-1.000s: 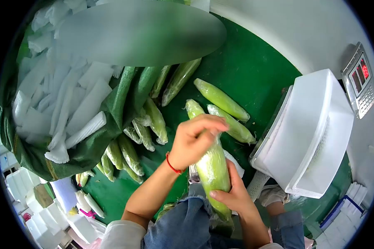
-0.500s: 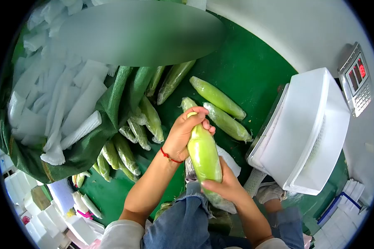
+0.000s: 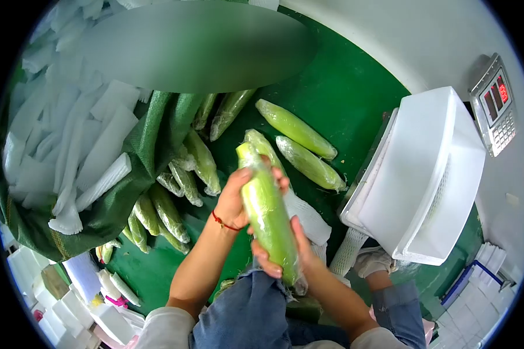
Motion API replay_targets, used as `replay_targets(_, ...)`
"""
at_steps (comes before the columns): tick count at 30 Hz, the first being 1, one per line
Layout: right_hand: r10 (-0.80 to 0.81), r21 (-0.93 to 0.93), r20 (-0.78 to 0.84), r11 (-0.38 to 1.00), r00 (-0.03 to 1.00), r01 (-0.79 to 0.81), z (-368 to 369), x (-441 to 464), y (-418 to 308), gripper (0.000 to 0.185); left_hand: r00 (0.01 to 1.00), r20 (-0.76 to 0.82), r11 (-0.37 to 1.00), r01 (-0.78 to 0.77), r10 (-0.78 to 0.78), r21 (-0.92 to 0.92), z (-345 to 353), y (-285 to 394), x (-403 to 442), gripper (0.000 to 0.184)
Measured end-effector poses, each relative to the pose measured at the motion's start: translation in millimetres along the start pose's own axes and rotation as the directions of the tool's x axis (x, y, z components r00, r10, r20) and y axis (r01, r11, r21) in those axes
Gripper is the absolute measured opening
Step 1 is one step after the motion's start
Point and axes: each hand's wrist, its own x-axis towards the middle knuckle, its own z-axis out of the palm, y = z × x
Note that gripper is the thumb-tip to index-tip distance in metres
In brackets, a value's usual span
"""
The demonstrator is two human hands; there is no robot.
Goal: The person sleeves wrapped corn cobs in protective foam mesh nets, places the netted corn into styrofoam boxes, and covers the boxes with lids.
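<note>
A pale green, film-wrapped corn cob is held between both hands above my lap, tilted with its upper end to the left. My left hand, with a red string at the wrist, grips its upper part. Around the lower end are the fingers of my right hand. Just behind it lies another wrapped cob, partly hidden. Two more wrapped cobs rest on the green surface to the right. White foam netting lies beside my right hand.
At the left, a green sack holds white foam sleeves. Several wrapped cobs lie beside it. A white bin stands at the right near a scale. Another person's hand or foot is not clearly visible.
My left hand has gone from above the cob to gripping its upper part. My right hand's fingers now wrap its lower end, and the cob has moved left. The whole view has shifted slightly.
</note>
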Motion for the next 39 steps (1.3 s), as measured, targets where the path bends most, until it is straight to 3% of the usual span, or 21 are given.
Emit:
replay_targets(2, -0.026, -0.335, -0.15, 0.942, 0.988, -0.026, 4.6, 6.7, 20.5, 0.089, 0.947, 0.321, 0.984, 0.049, 0.009, -0.173, -35.5, -3.9, 0.9, 0.043)
replay_targets(4, -0.262, -0.743, -0.328, 0.665, 0.907, -0.077, -15.7, 6.3, 13.7, 0.065, 0.983, 0.182, 0.999, 0.033, -0.031, -0.01, -44.1, 13.5, 2.9, 0.042)
replay_targets(6, -0.633, -0.911, -0.076, -0.27, 0.771, -0.311, -26.3, 1.1, -13.6, 0.05, 1.0, -0.004, 0.955, 0.017, -0.017, 0.296, -44.5, 35.3, 8.4, 0.037)
replay_targets(8, -0.728, -0.669, 0.281, -0.616, 0.625, -0.416, -52.9, -12.0, -46.4, 0.044, 0.995, -0.071, 0.462, 0.033, 0.065, 0.886, -27.6, 48.8, 13.5, 0.031)
replay_targets(9, -0.747, -0.646, 0.171, -0.578, 0.643, -0.499, -60.3, -17.3, -50.6, 0.042, 0.976, 0.135, -0.068, -0.126, 0.168, 0.99, -26.3, 44.1, 21.5, 0.026)
replay_targets(10, -0.761, -0.61, 0.06, -0.54, 0.646, -0.579, -64.9, -21.5, -53.3, 0.04, 0.963, 0.203, -0.54, -0.076, 0.179, 0.838, -13.0, 28.0, 23.0, 0.028)
replay_targets(12, -0.766, -0.589, -0.009, -0.515, 0.643, -0.623, -64.1, -28.5, -62.8, 0.036, 0.939, 0.338, -0.748, -0.179, 0.064, 0.639, -32.9, -0.9, 36.4, 0.034)
replay_targets(15, -0.806, -0.791, 0.021, -0.375, 0.592, -0.483, -44.4, -43.0, -64.0, 0.029, 0.737, 0.651, -0.717, -0.352, 0.184, 0.602, -45.0, 0.8, 39.9, 0.056)
replay_targets(16, -0.815, -0.936, -0.245, 0.057, 0.526, -0.348, -39.0, -49.2, -62.1, 0.029, 0.599, 0.76, -0.717, -0.412, 0.252, 0.562, -41.8, 5.9, 38.6, 0.06)
replay_targets(19, -0.681, -0.954, -0.284, 0.13, 0.675, -0.271, 6.4, -42.8, -45.4, 0.059, 0.762, 0.612, -0.367, -0.518, 0.213, 0.773, -17.3, -8.3, 2.9, 0.055)
replay_targets(20, -0.661, -0.975, -0.075, -0.11, 0.747, -0.194, 23.6, -32.5, -40.1, 0.062, 0.811, 0.572, -0.185, -0.547, 0.125, 0.816, -12.1, -19.5, -8.3, 0.05)
replay_targets(22, -0.678, -0.99, -0.053, -0.063, 0.733, -0.13, 26.0, -31.5, -37.4, 0.057, 0.958, 0.265, 0.144, -0.279, 0.107, 0.95, -8.9, -43.1, -28.4, 0.035)
replay_targets(24, -0.594, -0.78, -0.444, 0.624, 0.671, 0.037, 23.5, -39.7, -40.2, 0.049, 0.763, 0.592, -0.259, -0.535, 0.26, 0.804, -17.0, -54.2, -24.9, 0.015)
replay_targets(25, -0.547, -0.665, -0.475, 0.736, 0.689, 0.125, 17.5, -42.2, -40.8, 0.042, 0.699, 0.664, -0.39, -0.552, 0.267, 0.737, -13.7, -54.0, -24.0, 0.014)
replay_targets(26, -0.511, -0.653, -0.52, 0.755, 0.685, 0.067, 14.7, -43.8, -37.8, 0.04, 0.627, 0.734, -0.514, -0.554, 0.26, 0.655, -8.7, -52.9, -24.3, 0.012)
replay_targets(30, -0.361, -0.748, -0.566, 0.603, 0.741, -0.277, -29.8, -65.7, -17.3, 0.016, 0.91, 0.252, 0.394, -0.375, 0.33, 0.839, -39.8, -72.1, -34.0, 0.008)
replay_targets(32, -0.548, -0.759, -0.476, 0.651, 0.688, -0.006, -27.7, -61.3, -0.8, 0.008, 0.985, -0.118, 0.847, -0.043, 0.123, 0.53, -47.4, -75.8, -36.1, 0.009)
replay_targets(35, -0.517, -0.473, -0.773, 0.856, 0.369, 0.208, 0.7, -46.9, -23.4, 0.014, 0.903, 0.169, 0.727, 0.194, -0.395, 0.659, -51.4, -63.0, -51.9, 0.015)
replay_targets(37, -0.468, -0.522, -0.654, 0.848, 0.594, 0.094, -35.1, -64.7, -16.6, 0.013, 0.674, 0.26, 0.49, 0.174, -0.692, 0.854, -66.7, -57.0, -55.8, 0.027)
replay_targets(38, -0.42, -0.553, -0.585, 0.833, 0.693, 0.038, -52.7, -73.9, -16.8, 0.013, 0.775, 0.211, 0.575, 0.227, -0.595, 0.786, -64.8, -49.8, -57.2, 0.025)
replay_targets(39, -0.336, -0.836, -0.54, 0.317, 0.772, -0.447, -58.3, -74.8, -28.7, 0.014, 0.859, 0.143, 0.659, 0.26, -0.492, 0.705, -58.9, -39.6, -56.5, 0.022)
